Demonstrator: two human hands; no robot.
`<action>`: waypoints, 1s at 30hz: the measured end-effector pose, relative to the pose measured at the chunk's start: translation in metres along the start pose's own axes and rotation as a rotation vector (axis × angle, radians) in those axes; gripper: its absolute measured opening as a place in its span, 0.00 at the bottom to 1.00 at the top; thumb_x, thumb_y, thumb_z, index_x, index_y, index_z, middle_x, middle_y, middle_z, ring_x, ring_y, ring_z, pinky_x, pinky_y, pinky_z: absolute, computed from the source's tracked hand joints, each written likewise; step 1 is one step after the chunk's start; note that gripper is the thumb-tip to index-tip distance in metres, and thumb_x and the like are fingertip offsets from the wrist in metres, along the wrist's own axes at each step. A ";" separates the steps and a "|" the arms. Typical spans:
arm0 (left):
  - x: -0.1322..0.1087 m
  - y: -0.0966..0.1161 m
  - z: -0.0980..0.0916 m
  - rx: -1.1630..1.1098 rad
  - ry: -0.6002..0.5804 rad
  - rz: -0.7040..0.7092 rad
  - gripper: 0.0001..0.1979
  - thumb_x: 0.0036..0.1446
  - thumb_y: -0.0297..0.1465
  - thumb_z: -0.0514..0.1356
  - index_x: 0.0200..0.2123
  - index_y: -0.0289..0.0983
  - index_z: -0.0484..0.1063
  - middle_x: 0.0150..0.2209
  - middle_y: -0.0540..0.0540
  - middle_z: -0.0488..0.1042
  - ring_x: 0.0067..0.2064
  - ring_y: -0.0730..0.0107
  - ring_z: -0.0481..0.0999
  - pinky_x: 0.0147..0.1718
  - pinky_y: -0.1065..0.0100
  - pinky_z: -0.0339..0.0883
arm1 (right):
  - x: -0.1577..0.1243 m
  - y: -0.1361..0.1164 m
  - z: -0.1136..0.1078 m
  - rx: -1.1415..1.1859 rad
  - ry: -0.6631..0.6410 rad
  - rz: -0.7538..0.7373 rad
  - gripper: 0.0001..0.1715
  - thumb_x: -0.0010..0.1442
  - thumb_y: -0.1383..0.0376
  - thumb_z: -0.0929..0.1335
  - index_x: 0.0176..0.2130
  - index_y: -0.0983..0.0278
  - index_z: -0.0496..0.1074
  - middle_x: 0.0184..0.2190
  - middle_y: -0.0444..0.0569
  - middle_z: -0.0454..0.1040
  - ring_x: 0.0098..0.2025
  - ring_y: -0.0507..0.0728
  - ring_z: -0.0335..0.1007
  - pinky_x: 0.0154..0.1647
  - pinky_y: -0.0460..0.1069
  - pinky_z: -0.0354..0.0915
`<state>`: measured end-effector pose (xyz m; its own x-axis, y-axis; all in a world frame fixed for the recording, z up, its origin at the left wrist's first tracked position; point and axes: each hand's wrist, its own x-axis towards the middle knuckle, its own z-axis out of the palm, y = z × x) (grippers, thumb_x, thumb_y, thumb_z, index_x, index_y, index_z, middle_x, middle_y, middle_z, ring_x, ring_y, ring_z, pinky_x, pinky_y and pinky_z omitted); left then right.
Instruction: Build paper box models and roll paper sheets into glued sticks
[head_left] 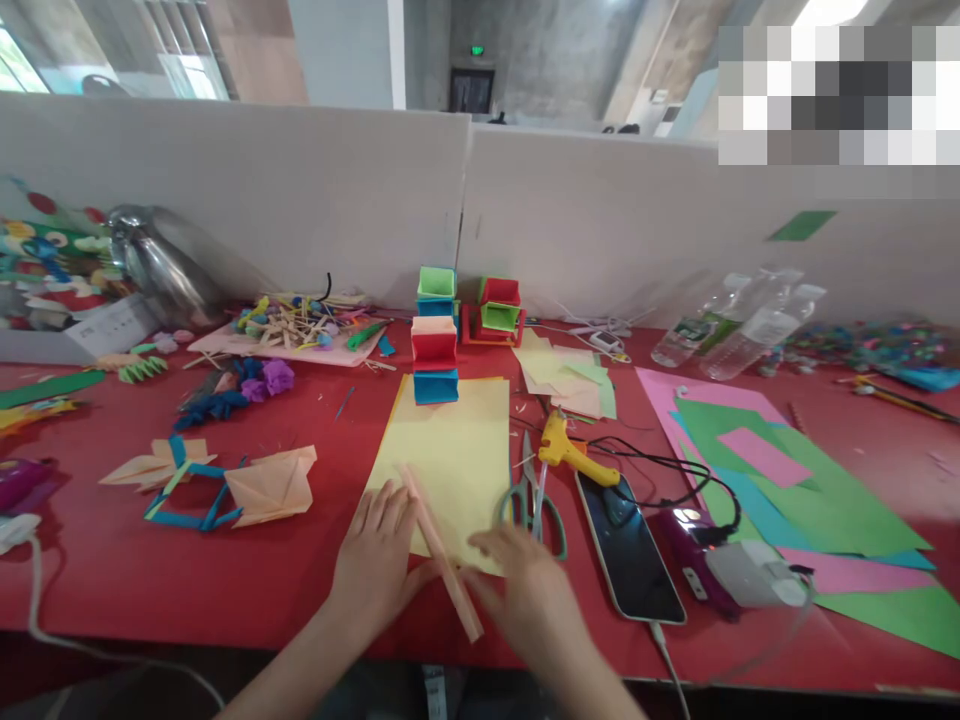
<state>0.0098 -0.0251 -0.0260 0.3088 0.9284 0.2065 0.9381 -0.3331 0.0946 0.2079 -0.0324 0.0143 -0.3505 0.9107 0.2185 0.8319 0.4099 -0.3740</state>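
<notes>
A narrow peach paper strip (pixel 441 560) lies slantwise over a stack of yellow paper sheets (pixel 457 440), its near end past the sheets. My left hand (pixel 379 560) presses along the strip's left side, with fingertips and thumb touching it. To the right of the strip, my right hand (pixel 529 585) has its fingers bent and apart, slightly blurred, its thumb close to the strip. Scissors (pixel 531 490) lie just beyond the right fingers. A stacked tower of coloured paper boxes (pixel 435 345) stands at the sheets' far edge.
Right of the scissors are a yellow glue gun (pixel 574 450), a phone (pixel 630 550) on a cable and a purple power unit (pixel 694 560). Coloured paper sheets (pixel 810 480) spread farther right. At left sits a blue-and-peach paper craft (pixel 202 490); plastic bottles (pixel 761 330) lean behind.
</notes>
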 end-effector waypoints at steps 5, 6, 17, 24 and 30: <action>0.001 -0.008 -0.004 -0.027 0.016 0.000 0.23 0.52 0.39 0.57 0.50 0.36 0.66 0.54 0.38 0.65 0.57 0.49 0.61 0.53 0.51 0.58 | -0.031 -0.029 0.043 -0.177 -0.055 0.001 0.13 0.48 0.73 0.70 0.34 0.61 0.67 0.29 0.45 0.70 0.30 0.58 0.67 0.31 0.51 0.62; 0.001 -0.012 -0.005 -0.034 0.020 0.011 0.22 0.53 0.37 0.58 0.50 0.36 0.66 0.55 0.39 0.64 0.57 0.50 0.60 0.53 0.51 0.58 | -0.031 -0.027 0.045 -0.210 -0.045 -0.020 0.12 0.49 0.73 0.69 0.34 0.61 0.67 0.29 0.46 0.70 0.30 0.58 0.66 0.31 0.51 0.61; 0.001 -0.036 -0.011 -0.219 0.135 0.110 0.09 0.57 0.25 0.53 0.39 0.38 0.71 0.38 0.45 0.70 0.40 0.66 0.70 0.38 0.64 0.67 | 0.023 0.005 0.031 -0.317 -0.035 -0.263 0.05 0.56 0.73 0.65 0.31 0.65 0.69 0.29 0.48 0.70 0.34 0.57 0.64 0.33 0.50 0.60; -0.030 -0.029 -0.008 -0.284 0.147 0.163 0.09 0.59 0.27 0.51 0.35 0.39 0.72 0.32 0.48 0.70 0.34 0.68 0.69 0.34 0.67 0.67 | 0.019 0.022 0.027 -0.147 0.049 -0.311 0.13 0.61 0.72 0.60 0.41 0.65 0.71 0.35 0.51 0.72 0.38 0.55 0.64 0.39 0.49 0.63; -0.045 -0.016 -0.002 -0.291 0.139 0.108 0.13 0.60 0.27 0.50 0.45 0.38 0.69 0.36 0.44 0.72 0.37 0.66 0.71 0.36 0.66 0.69 | 0.017 0.022 0.033 -0.072 0.079 -0.409 0.15 0.63 0.70 0.58 0.41 0.65 0.72 0.36 0.51 0.73 0.40 0.56 0.64 0.40 0.50 0.63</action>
<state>-0.0196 -0.0620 -0.0347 0.3609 0.8607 0.3590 0.8110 -0.4798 0.3348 0.2060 -0.0066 -0.0200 -0.6264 0.6657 0.4056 0.6597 0.7299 -0.1791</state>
